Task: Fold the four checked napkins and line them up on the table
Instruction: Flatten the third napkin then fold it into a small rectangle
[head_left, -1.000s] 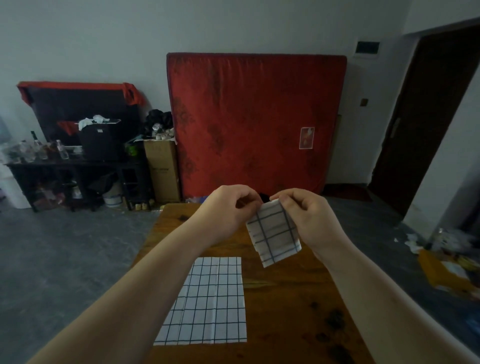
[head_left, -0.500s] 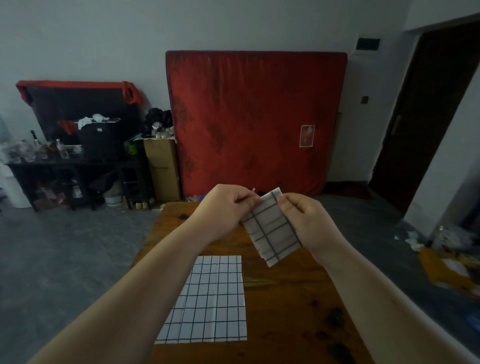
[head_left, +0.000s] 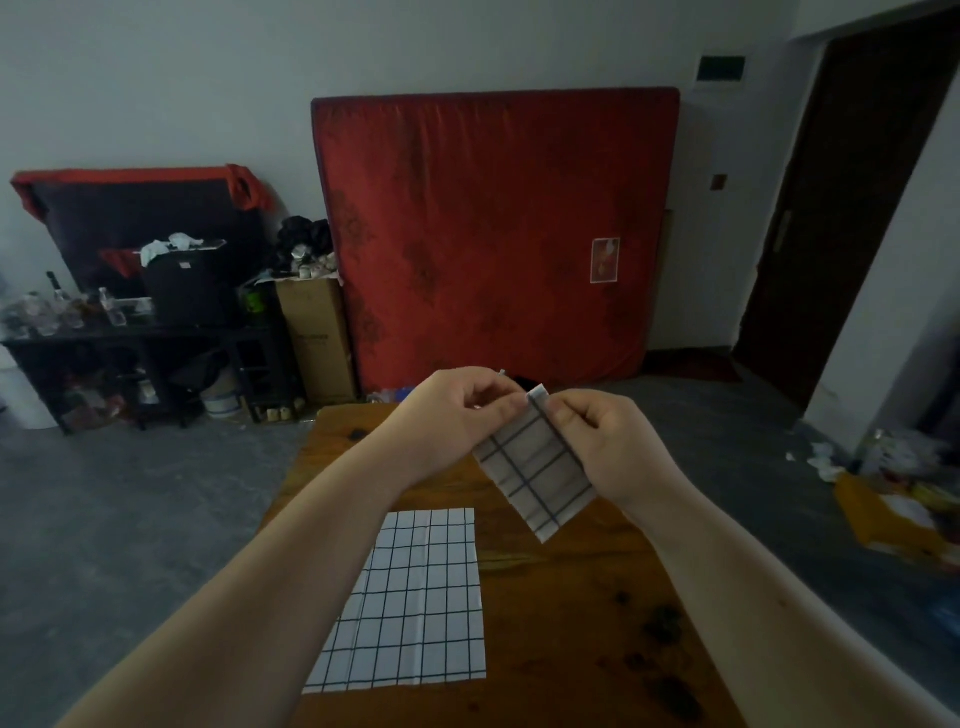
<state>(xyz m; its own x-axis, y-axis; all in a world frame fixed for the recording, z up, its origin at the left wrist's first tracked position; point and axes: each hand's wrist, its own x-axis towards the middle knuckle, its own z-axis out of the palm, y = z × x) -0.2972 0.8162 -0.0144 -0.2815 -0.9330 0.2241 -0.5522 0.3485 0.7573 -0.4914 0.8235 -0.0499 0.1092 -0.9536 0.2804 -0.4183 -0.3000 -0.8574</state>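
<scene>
Hanging in the air over the far half of the surface (head_left: 571, 623), the small folded napkin (head_left: 537, 467) is pinched at its upper end by both grips. The left grip (head_left: 457, 410) is curled on its left side and the right grip (head_left: 602, 441) is curled along its right edge. Compared with a second ago, the piece has been turned to hang cornerwise. One corner now pokes up between the fingertips, and the grips have been drawn closer together. From this it is judged that a fold is being squared or tightened, and the piece has not yet been set down. The larger checked napkin (head_left: 415, 597) has been left flat and unmoved on the surface, nearer the person. No further napkins are seen. A red mattress (head_left: 493, 234) is propped against the wall behind.
</scene>
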